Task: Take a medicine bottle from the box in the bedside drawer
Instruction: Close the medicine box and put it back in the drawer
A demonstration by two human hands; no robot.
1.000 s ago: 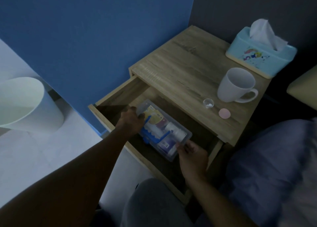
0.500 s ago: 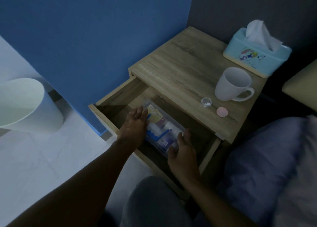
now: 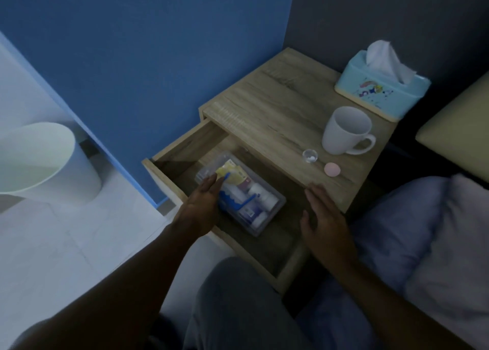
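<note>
The wooden bedside drawer (image 3: 182, 148) stands pulled out. Inside it lies a clear plastic box (image 3: 275, 209) packed with medicine packets and small white bottles (image 3: 260, 193). My left hand (image 3: 203, 204) rests flat with fingers spread on the box's left side, over a yellow packet (image 3: 232, 173). My right hand (image 3: 324, 214) hovers open to the right of the box, above the drawer's right part and next to the tabletop's front corner, holding nothing.
On the bedside table (image 3: 264, 103) stand a white mug (image 3: 344, 130), a blue tissue box (image 3: 381, 90), a small clear cup (image 3: 309, 155) and a pink disc (image 3: 332, 169). A pale bin (image 3: 42, 161) sits on the floor left. Bedding (image 3: 423, 230) lies right.
The box has gone down from a lifted hold into the drawer. My right hand has let go of it and moved right; my left hand now lies flat on it.
</note>
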